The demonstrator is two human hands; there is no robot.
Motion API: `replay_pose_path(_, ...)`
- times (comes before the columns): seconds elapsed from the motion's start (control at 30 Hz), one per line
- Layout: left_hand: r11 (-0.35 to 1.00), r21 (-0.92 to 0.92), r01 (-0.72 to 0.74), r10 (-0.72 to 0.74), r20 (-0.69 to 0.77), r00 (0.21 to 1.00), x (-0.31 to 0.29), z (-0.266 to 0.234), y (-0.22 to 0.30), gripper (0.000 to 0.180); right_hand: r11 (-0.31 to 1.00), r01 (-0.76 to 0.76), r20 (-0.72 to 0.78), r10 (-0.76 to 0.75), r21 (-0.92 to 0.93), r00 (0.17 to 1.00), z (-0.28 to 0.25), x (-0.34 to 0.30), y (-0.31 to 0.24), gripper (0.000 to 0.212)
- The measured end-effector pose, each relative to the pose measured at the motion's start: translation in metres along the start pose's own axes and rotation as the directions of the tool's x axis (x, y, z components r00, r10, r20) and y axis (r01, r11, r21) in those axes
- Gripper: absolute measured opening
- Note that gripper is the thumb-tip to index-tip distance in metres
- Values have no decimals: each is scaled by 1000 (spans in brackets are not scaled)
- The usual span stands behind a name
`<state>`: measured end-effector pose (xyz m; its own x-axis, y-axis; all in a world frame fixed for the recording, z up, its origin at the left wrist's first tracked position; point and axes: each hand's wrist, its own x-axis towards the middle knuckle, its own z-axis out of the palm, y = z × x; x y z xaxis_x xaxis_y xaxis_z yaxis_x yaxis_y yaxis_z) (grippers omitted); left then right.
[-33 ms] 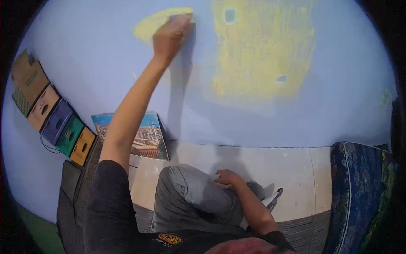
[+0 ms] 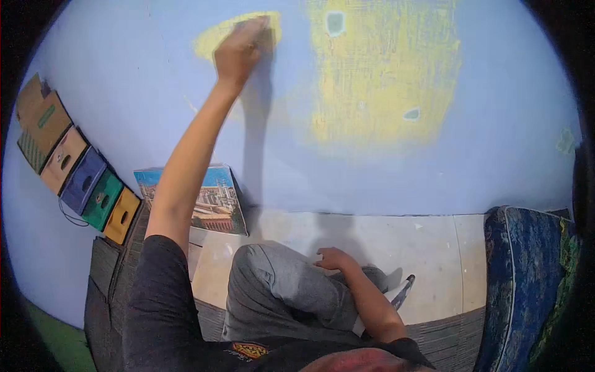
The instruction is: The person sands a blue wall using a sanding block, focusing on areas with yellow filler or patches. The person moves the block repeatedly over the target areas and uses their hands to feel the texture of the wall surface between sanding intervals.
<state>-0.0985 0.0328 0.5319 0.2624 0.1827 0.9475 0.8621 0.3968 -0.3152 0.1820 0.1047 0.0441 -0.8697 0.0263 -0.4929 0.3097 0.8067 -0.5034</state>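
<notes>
My left arm reaches up to the pale blue wall (image 2: 514,111). My left hand (image 2: 238,53) is closed and pressed to a yellow patch (image 2: 211,43); what it grips is hidden behind the fingers. A larger yellow area (image 2: 384,68) lies to its right, with two small grey-green spots in it. Low in front of me, my right hand (image 2: 333,258) rests by my bent grey-trousered leg (image 2: 273,279), its fingers loosely apart and nothing in them.
A picture panel of a city (image 2: 217,198) leans against the wall at left. Beyond it stands a row of coloured boxes (image 2: 105,198). A dark blue patterned cushion (image 2: 527,279) stands at right. On the pale floor (image 2: 427,248) lies a slim dark-and-white item (image 2: 404,291).
My left hand has moved slightly left and down across the yellow patch. My right hand has stayed in place.
</notes>
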Motion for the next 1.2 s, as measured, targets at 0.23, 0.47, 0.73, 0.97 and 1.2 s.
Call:
replay_pose_path(0.23, 997, 59, 42, -42, -8, 999, -14, 32, 9, 40, 999, 5, 11, -4, -43, 1000, 17, 18, 0, 65)
replay_pose_path(0.47, 996, -30, -85, 89, 189, 978, -16, 23, 31, 32, 995, 80, 29, -79, -59, 996, 21, 18, 6, 62)
replay_pose_path(0.73, 969, 239, -58, 46, 52, 998, 3, 18, -19, 28, 999, -5, 23, 6, -50, 1000, 6, 12, 6, 68)
replay_pose_path(0.97, 995, 101, -9, 10, -2, 1000, -1, 19, -23, 33, 998, 42, 15, -42, -49, 999, 4, 3, 0, 67)
replay_pose_path(1.2, 985, 159, -64, 70, -37, 997, -1, 17, -26, 27, 999, -3, -3, 3, -38, 1000, 5, 7, 6, 64)
